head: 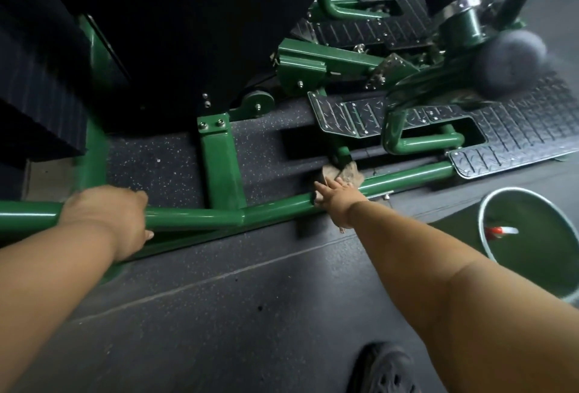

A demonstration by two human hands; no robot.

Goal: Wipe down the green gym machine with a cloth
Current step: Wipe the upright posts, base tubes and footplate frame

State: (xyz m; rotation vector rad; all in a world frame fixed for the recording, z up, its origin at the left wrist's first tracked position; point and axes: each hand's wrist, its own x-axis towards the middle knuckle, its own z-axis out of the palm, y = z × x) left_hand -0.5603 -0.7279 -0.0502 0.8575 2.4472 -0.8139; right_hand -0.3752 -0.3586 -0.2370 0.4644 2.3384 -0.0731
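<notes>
The green gym machine's low base tube (194,215) runs across the floor from left to right. My left hand (106,219) grips this tube near its left end, fingers curled over the top and thumb below. My right hand (336,200) presses a brownish cloth (344,173) onto the same tube further right, fingers spread flat over it. The cloth bunches up beyond my fingertips, beside a short green post.
A green crossbar (221,167) joins the tube between my hands. Black tread footplates (501,132) lie beyond the cloth. A green bucket (532,242) with liquid stands on the floor at right. A black shoe (387,367) shows at the bottom. A black shroud (188,32) rises behind.
</notes>
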